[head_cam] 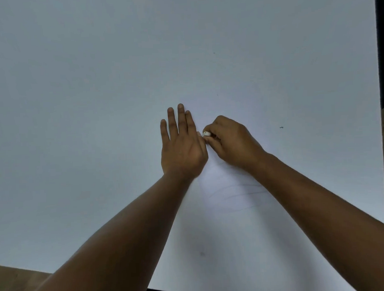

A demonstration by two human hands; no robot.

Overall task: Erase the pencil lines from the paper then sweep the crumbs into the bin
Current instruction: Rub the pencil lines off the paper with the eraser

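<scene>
We noted the left hand flat, fingers straight, pinning the paper, the right hand pinching what looked like an eraser; hard strokes could crease the sheet.

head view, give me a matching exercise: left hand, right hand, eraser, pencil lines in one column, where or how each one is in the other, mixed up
Things:
1. left hand
2. right hand
3. eraser
4. pencil lines

States:
A. faint marks on the paper between the two forearms
B. small and white, pinched in fingertips
C. flat on the sheet, fingers straight
D. fingers curled, gripping something

Pairs: 1-C, 2-D, 3-B, 4-A
</scene>
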